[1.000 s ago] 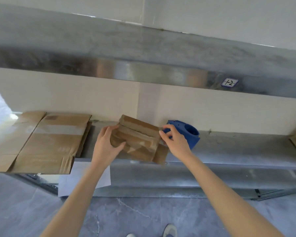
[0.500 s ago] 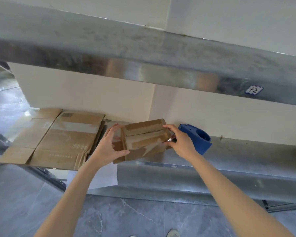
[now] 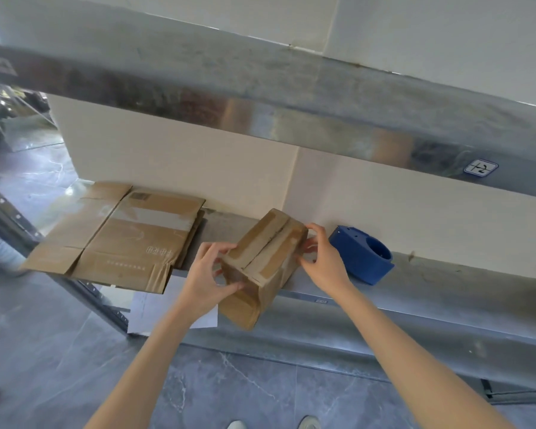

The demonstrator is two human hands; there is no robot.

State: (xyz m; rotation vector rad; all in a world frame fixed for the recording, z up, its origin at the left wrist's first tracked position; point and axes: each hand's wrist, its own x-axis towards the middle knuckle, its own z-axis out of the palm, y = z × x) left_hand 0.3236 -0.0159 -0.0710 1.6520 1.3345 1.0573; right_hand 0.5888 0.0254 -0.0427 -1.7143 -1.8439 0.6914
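A small brown cardboard box (image 3: 262,258) with taped flaps is held above the front edge of a metal shelf (image 3: 430,292), tilted with its open end toward me. My left hand (image 3: 211,277) grips its near left end, thumb on top and fingers curled round the open rim. My right hand (image 3: 324,258) holds the far right end with its fingers against the side. Just right of that hand a blue tape dispenser (image 3: 364,255) lies on the shelf.
Flattened cardboard boxes (image 3: 121,236) lie stacked on the shelf's left part, overhanging the front. A white paper sheet (image 3: 155,311) hangs below them. Another metal shelf (image 3: 260,97) runs overhead, with a label (image 3: 481,167). Grey tiled floor lies below.
The box has been turned and opened out from a nearly flat shape into a squared tube. Both hands shifted their grip on it, and it now tilts toward me over the shelf edge.
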